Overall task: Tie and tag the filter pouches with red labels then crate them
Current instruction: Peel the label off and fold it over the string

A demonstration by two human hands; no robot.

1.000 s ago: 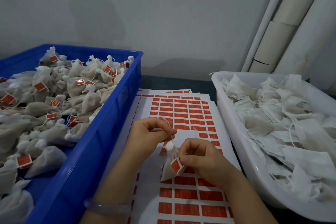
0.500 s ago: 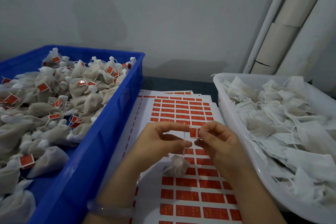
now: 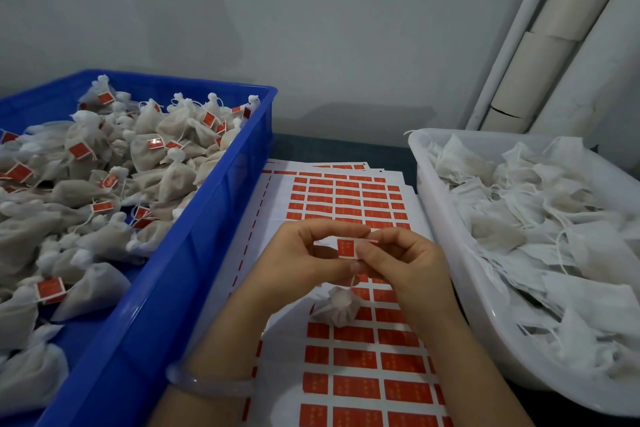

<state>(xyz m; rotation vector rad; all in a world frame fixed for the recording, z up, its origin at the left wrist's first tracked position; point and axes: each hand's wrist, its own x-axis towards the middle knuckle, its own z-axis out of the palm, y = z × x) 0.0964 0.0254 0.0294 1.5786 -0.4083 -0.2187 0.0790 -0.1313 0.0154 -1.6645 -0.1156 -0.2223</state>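
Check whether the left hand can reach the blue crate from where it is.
Probably yes. The blue crate sits right beside the left hand, open-topped, with nothing between them. But that hand and the right hand both pinch the red label, the tied pouch below on its string.

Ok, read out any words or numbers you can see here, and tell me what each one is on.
Nothing here can be read.
Red label pinched between the left hand and right hand: pale print, too blurred to read.
Sticker sheets: same pale print, too small.
Tags on the pouches in the blue crate: too small.
Crate walls and white tub: no text shows.
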